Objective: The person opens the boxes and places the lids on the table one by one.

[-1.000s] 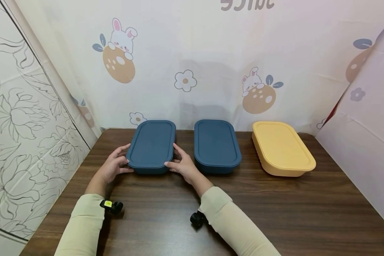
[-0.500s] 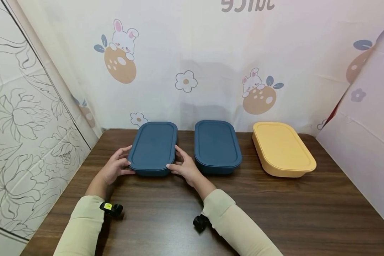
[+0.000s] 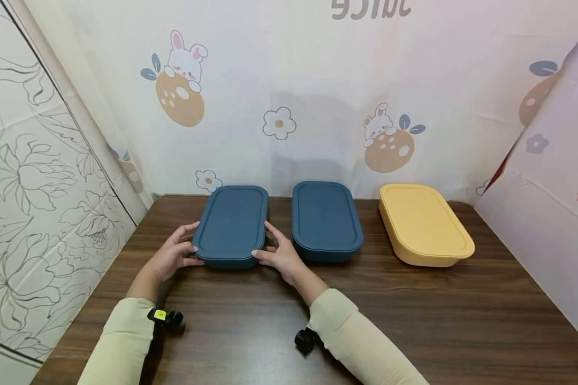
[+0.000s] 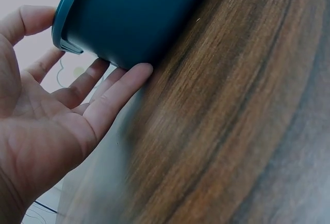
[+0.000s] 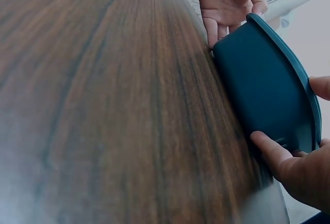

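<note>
A dark blue lidded food container (image 3: 231, 222) sits at the left of the table, its lid on. My left hand (image 3: 169, 255) holds its near left corner, with the thumb at the lid's rim and fingertips low on the side wall (image 4: 118, 23). At the near right corner my right hand (image 3: 281, 259) holds the same container. In the right wrist view, the right thumb touches the lid's rim and a finger (image 5: 268, 149) presses low against the wall (image 5: 263, 85). The container's far side is hidden.
A second dark blue lidded container (image 3: 325, 216) stands just right of my right hand. Further right is a yellow lidded container (image 3: 426, 222), slightly turned. All stand on a brown wooden table (image 3: 231, 331), against a printed curtain (image 3: 318, 107) at the back.
The left blue container has shifted slightly toward me and to the right, both hands moving with it. The other two containers have stayed in place.
</note>
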`<state>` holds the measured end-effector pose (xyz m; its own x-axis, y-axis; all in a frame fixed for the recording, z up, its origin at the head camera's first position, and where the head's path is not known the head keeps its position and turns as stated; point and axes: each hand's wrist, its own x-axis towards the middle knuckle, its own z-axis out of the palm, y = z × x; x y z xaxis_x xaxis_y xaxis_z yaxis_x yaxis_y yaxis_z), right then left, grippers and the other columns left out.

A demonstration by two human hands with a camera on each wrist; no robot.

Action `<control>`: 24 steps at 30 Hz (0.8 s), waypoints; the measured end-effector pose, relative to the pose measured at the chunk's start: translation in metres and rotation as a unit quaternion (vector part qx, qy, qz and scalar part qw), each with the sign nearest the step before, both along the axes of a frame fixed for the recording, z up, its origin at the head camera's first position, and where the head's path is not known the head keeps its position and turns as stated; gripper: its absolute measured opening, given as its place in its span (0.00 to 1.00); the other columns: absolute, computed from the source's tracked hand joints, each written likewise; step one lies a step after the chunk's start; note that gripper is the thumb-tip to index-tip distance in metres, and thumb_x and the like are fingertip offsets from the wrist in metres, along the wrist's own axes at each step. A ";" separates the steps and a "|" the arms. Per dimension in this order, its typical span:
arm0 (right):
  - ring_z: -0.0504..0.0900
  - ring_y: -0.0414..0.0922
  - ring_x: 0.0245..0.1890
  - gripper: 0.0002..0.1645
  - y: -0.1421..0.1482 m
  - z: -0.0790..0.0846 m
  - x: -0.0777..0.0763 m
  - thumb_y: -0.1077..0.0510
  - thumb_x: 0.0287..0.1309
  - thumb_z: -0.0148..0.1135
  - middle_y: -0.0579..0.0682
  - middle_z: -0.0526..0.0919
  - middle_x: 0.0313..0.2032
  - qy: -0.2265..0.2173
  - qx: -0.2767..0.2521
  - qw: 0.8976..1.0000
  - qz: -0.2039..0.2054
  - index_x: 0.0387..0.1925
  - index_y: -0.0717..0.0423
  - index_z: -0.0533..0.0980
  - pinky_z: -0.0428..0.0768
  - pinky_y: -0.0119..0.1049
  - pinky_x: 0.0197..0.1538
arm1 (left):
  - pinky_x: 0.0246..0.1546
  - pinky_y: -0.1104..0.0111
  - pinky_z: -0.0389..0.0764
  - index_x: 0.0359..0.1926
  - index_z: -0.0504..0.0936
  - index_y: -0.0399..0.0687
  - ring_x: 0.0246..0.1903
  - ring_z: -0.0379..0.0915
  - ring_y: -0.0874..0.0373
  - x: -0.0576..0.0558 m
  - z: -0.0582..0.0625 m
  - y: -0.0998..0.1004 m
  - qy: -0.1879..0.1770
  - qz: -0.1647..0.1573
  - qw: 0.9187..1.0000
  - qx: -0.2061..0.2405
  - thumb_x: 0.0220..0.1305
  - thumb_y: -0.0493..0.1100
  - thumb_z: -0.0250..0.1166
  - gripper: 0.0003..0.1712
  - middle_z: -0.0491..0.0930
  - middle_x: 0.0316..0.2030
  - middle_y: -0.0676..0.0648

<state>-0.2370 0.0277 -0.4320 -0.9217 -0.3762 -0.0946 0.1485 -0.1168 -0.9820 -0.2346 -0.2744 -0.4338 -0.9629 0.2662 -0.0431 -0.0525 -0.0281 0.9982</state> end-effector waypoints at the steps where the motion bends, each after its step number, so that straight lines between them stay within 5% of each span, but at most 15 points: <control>1: 0.65 0.60 0.66 0.50 0.001 0.000 0.000 0.68 0.58 0.65 0.58 0.52 0.74 0.000 0.001 1.000 0.000 0.76 0.41 0.53 0.79 0.48 0.53 | 0.45 0.50 0.80 0.75 0.49 0.45 0.46 0.76 0.57 0.000 0.000 0.000 0.000 -0.002 1.000 0.001 0.64 0.28 0.47 0.39 0.48 0.68 0.29; 24: 0.63 0.63 0.66 0.49 0.015 -0.002 0.010 0.67 0.59 0.65 0.60 0.52 0.73 0.009 0.006 1.000 0.012 0.75 0.45 0.52 0.78 0.50 0.53 | 0.46 0.49 0.80 0.73 0.53 0.51 0.46 0.76 0.53 0.010 -0.003 0.004 0.001 -0.044 0.999 0.021 0.65 0.29 0.50 0.37 0.48 0.66 0.30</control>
